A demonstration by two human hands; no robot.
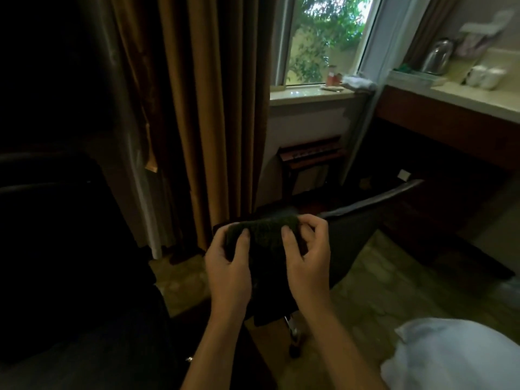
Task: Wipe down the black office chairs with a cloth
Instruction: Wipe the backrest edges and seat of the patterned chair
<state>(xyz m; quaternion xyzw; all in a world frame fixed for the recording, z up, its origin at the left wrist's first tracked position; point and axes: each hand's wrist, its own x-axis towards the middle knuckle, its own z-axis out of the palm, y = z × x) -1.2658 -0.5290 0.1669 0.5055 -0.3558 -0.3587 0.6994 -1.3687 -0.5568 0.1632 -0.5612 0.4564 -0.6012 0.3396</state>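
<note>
A dark green cloth (264, 235) is held up in front of me, its lower part hanging down in shadow. My left hand (229, 266) pinches its left edge with the thumb on the front. At the cloth's right edge my right hand (306, 249) grips it with curled fingers. Just behind the cloth stands a black office chair (365, 218) whose backrest top edge runs up to the right. A second black chair (50, 220) fills the dark left side of the view.
Brown curtains (202, 108) hang at the left of a window (323, 43) with a sill. A desk (455, 108) at the right carries a kettle (436, 57) and cups. A wooden rack (309, 159) stands under the sill. A white pillow (455, 358) lies at the bottom right.
</note>
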